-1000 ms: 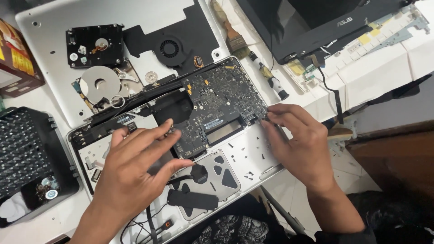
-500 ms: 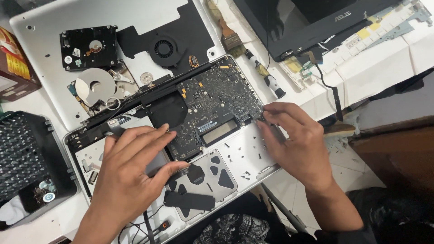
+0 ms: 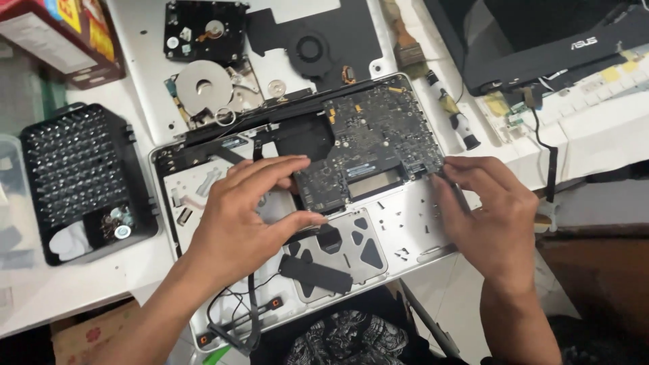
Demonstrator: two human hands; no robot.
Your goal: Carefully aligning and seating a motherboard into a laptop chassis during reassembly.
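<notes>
Two hands on the opened silver laptop shell [image 3: 405, 233] at the tabletop's front edge. Dark green circuit board [image 3: 372, 145] sits in its upper right. Left hand [image 3: 247, 216] spread flat, fingertips at the board's lower-left corner. Right hand [image 3: 490, 213] pinches the board's right edge.

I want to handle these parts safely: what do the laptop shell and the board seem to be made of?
Shell: probably metal, a matte silver sheet with small screw posts. Board: a dark circuit board, likely fibreglass laminate, studded with chips and gold contacts. The left hand rests on both; the right hand touches the board's edge.
</notes>
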